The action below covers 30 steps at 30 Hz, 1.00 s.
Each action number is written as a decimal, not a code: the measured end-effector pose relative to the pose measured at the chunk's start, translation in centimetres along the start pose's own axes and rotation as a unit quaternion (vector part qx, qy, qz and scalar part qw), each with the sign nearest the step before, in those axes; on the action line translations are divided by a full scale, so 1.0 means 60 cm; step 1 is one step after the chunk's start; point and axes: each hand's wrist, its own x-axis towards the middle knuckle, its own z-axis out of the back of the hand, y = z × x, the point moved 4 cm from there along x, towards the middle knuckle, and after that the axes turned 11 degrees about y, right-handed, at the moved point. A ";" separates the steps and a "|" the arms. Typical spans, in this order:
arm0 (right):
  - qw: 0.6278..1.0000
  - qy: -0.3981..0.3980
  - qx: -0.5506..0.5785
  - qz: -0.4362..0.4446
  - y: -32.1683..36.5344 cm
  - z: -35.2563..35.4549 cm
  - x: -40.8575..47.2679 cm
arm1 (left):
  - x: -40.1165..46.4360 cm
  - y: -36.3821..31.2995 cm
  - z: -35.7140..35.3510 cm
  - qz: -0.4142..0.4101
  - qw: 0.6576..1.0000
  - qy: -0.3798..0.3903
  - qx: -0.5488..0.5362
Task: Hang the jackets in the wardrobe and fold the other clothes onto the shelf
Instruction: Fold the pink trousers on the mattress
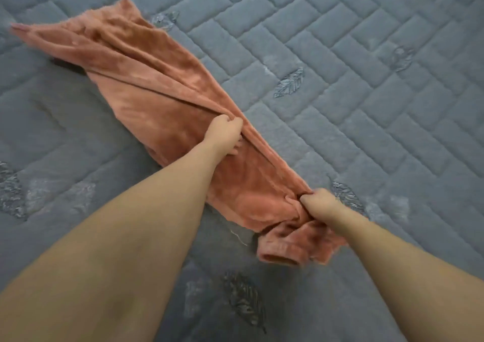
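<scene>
two bare forearms are seen entering from the lower edge, each ending in one of the hands. no sleeve is worn on either arm as far as the frame reaches. the left hand (224, 131) and the right hand (320, 200) are uncovered. the forearms are shown broad near the camera and narrowing toward the wrists, a shape given by the wide-angle view.

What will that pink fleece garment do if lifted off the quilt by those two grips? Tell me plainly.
The pink fleece garment will probably flop: it already creases and bunches where the left hand and right hand pinch it. Its far end would likely sag and drag on the grey quilt. The plush surface looks unlikely to slip from a closed grip.
</scene>
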 end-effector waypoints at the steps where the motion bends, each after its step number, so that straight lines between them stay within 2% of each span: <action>1: 0.998 -0.057 -0.034 -0.001 -0.026 0.043 0.007 | 0.014 0.001 -0.032 0.009 0.998 0.026 0.054; 2: 0.996 -0.078 -0.030 0.006 -0.052 0.071 0.014 | 0.022 0.011 -0.058 0.027 0.991 0.040 0.122; 3: 0.998 -0.054 0.011 0.022 -0.074 0.082 0.019 | 0.024 0.028 -0.076 0.050 0.979 0.036 0.193; 5: 0.991 0.070 0.102 0.040 -0.108 0.060 0.022 | 0.010 0.060 -0.100 0.074 0.943 -0.004 0.324; 6: 0.983 0.128 0.121 0.053 -0.120 0.041 0.021 | -0.006 0.071 -0.114 0.056 0.924 -0.024 0.379; 7: 0.979 0.150 0.118 0.069 -0.131 0.026 0.027 | -0.023 0.079 -0.130 0.031 0.907 -0.041 0.418; 11: 0.992 0.064 0.044 0.103 -0.157 0.029 0.049 | -0.111 0.102 -0.186 -0.096 0.852 -0.089 0.506; 12: 0.995 0.040 0.004 0.094 -0.166 0.042 0.051 | -0.130 0.106 -0.201 -0.143 0.839 -0.063 0.521; 14: 0.996 0.012 -0.063 0.062 -0.189 0.067 0.049 | -0.156 0.121 -0.236 -0.185 0.804 0.059 0.563; 15: 0.995 0.011 -0.092 0.044 -0.201 0.075 0.046 | -0.164 0.132 -0.250 -0.171 0.779 0.117 0.592; 17: 0.991 0.041 -0.130 0.013 -0.224 0.075 0.044 | -0.167 0.155 -0.265 -0.122 0.738 0.181 0.638; 19: 0.993 0.094 -0.054 0.036 -0.238 0.059 0.042 | -0.166 0.172 -0.271 -0.097 0.690 0.207 0.687; 20: 0.990 0.119 0.032 0.066 -0.238 0.050 0.037 | -0.167 0.178 -0.274 -0.095 0.657 0.211 0.718; 22: 0.956 0.178 0.214 0.088 -0.235 0.035 0.024 | -0.169 0.184 -0.277 -0.090 0.602 0.190 0.770; 23: 0.934 0.204 0.282 0.082 -0.238 0.030 0.020 | -0.171 0.182 -0.278 -0.091 0.591 0.172 0.783; 24: 0.922 0.220 0.310 0.067 -0.245 0.028 0.020 | -0.175 0.179 -0.281 -0.095 0.595 0.162 0.782; 25: 0.927 0.228 0.293 0.047 -0.257 0.031 0.019 | -0.179 0.174 -0.287 -0.097 0.606 0.167 0.772; 28: 0.960 0.235 0.146 -0.029 -0.303 0.060 0.023 | -0.199 0.166 -0.339 -0.118 0.625 0.241 0.733; 30: 0.976 0.202 0.034 -0.073 -0.333 0.093 0.029 | -0.219 0.169 -0.404 -0.136 0.635 0.285 0.705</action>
